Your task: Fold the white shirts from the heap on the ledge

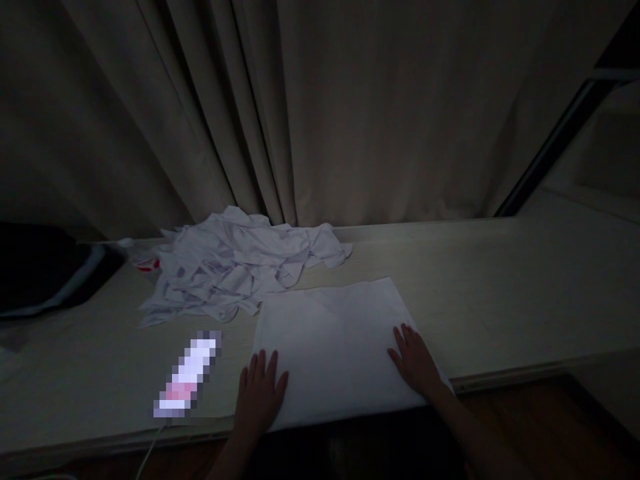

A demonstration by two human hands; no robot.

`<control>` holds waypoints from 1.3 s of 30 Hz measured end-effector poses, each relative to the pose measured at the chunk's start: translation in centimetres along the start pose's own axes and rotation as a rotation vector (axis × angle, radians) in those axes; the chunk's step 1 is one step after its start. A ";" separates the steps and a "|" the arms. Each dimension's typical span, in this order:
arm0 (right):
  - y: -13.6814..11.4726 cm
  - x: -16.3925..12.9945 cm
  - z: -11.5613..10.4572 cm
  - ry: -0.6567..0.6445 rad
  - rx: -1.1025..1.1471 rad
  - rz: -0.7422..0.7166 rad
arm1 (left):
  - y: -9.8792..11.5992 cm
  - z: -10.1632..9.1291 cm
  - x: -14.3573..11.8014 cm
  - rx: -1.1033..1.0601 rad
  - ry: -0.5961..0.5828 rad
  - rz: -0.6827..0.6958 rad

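A white cloth (pixel 335 347) lies spread flat in front of me, its near edge reaching the edge of the table. My left hand (pixel 261 388) rests on the cloth's left edge with the fingers stretched out. On the opposite edge, my right hand (pixel 413 357) lies flat, fingers spread. Neither hand grips anything. Behind and to the left of the flat cloth is a crumpled heap of white cloth (pixel 235 267); how many pieces it holds I cannot tell.
A phone with a lit, blurred screen (pixel 187 377) lies left of my left hand, a pale cable (pixel 150 453) running off the table's front edge. A dark bag-like item (pixel 50 273) sits far left. Curtains (pixel 375 120) hang behind the pale table (pixel 510 300).
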State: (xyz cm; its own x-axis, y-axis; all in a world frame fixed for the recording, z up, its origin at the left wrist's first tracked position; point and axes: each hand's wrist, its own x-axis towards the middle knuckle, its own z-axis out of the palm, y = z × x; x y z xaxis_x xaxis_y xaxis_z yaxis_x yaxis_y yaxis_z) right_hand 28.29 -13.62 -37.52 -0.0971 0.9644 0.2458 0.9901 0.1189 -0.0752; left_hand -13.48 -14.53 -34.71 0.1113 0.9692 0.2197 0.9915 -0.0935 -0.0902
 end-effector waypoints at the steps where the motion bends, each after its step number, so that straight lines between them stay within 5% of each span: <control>1: 0.1 0.2 -0.1 -0.013 -0.006 -0.003 | 0.0 -0.1 0.1 0.009 0.001 0.002; 11: -2.1 -1.5 -1.7 0.063 0.000 -0.082 | 2.0 -1.4 -2.1 0.043 0.058 0.060; 21: 0.7 -2.7 -2.4 -0.015 -0.002 -0.077 | 0.5 -1.9 -3.1 -0.026 -0.031 0.024; 30: -0.4 -10.1 -3.4 0.103 -0.002 -0.034 | -0.8 -2.7 -8.4 -0.065 -0.013 0.154; 39: -0.8 -11.1 -2.5 0.065 0.051 -0.081 | 2.2 -2.4 -8.1 -0.105 -0.098 -0.073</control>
State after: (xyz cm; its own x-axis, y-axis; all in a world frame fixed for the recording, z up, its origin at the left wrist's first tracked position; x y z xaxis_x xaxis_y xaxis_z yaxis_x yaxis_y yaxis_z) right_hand 28.82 -24.99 -37.76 -0.1677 0.9341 0.3153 0.9726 0.2089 -0.1018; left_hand -12.05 -23.09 -34.37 0.0367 0.9914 0.1256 0.9989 -0.0403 0.0259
